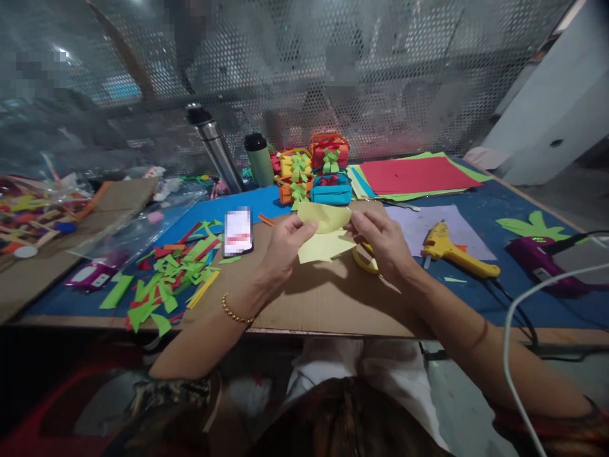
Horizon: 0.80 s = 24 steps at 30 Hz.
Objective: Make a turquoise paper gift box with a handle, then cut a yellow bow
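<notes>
Between my two hands is a piece of pale yellow paper (328, 244), its upper part curled over in a fold. My left hand (288, 244) pinches its left edge with thumb and fingers. At the upper right corner, my right hand (378, 241) pinches the same sheet. Yellow-handled scissors (365, 260) lie beside and partly behind my right hand, on the brown cardboard (304, 304) below. Just beyond the paper stand small bags in red, yellow, orange and blue, the blue bag (332, 189) nearest, some with green bows.
Left of the cardboard lies a heap of coloured scraps (176, 270), near a phone (238, 231). A yellow glue gun (451, 251) rests on a lilac sheet (409, 222) at right. Coloured sheets (413, 174), a steel flask (219, 149) and a green bottle (259, 158) stand behind. A white cable (507, 343) crosses the right side.
</notes>
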Motion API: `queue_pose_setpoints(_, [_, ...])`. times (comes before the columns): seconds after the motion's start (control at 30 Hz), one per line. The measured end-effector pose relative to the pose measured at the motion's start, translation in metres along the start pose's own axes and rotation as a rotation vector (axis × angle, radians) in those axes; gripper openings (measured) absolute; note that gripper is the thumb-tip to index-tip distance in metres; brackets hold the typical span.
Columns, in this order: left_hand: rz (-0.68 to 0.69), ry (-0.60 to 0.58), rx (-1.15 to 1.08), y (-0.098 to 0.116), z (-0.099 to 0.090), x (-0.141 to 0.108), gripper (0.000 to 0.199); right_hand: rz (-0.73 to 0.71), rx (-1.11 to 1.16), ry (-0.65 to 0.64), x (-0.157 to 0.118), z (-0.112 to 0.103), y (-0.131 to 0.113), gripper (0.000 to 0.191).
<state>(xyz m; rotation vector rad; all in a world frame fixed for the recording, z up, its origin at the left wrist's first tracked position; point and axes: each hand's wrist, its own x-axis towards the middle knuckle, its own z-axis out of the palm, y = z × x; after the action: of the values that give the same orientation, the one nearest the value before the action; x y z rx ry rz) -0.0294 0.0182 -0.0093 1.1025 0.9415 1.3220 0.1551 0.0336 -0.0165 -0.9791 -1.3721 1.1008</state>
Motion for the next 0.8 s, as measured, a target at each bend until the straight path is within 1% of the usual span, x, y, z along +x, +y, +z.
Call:
queue_pose_setpoints(0.03, [-0.021, -0.034, 0.02, 0.001, 0.0, -0.001, 0.039, -0.02, -0.001, -0.006, 0.001, -0.002, 0.0, 0.064])
queue_pose_setpoints(0.1, [-0.063, -0.116, 0.047, 0.002, 0.0, -0.002, 0.042, -0.013, 0.015, -0.048, 0.001, -0.003, -0.001, 0.06])
queue_pose_setpoints(0.17, [-0.087, -0.188, 0.066, 0.005, -0.002, -0.003, 0.042, -0.027, 0.015, -0.048, 0.0, -0.003, 0.0, 0.054])
queue_pose_setpoints(0.3, [-0.124, -0.256, 0.091, 0.008, -0.006, -0.001, 0.036, -0.19, -0.142, 0.044, 0.0, -0.006, -0.001, 0.046])
queue_pose_setpoints(0.4, [-0.203, -0.296, 0.058, 0.007, -0.007, 0.0, 0.036, -0.244, -0.208, 0.026, 0.002, -0.011, -0.001, 0.047])
queue_pose_setpoints(0.53, [-0.223, -0.282, 0.023, 0.006, -0.006, 0.001, 0.041, -0.238, -0.193, -0.037, 0.006, -0.014, 0.003, 0.053])
queue_pose_setpoints(0.7, [-0.178, -0.216, 0.041, 0.001, -0.007, 0.005, 0.03, -0.16, -0.088, -0.084, 0.009, -0.014, 0.005, 0.05])
queue_pose_setpoints(0.8, [-0.175, -0.171, 0.04, -0.005, -0.008, 0.007, 0.038, -0.124, -0.073, -0.113, 0.008, -0.013, 0.003, 0.052])
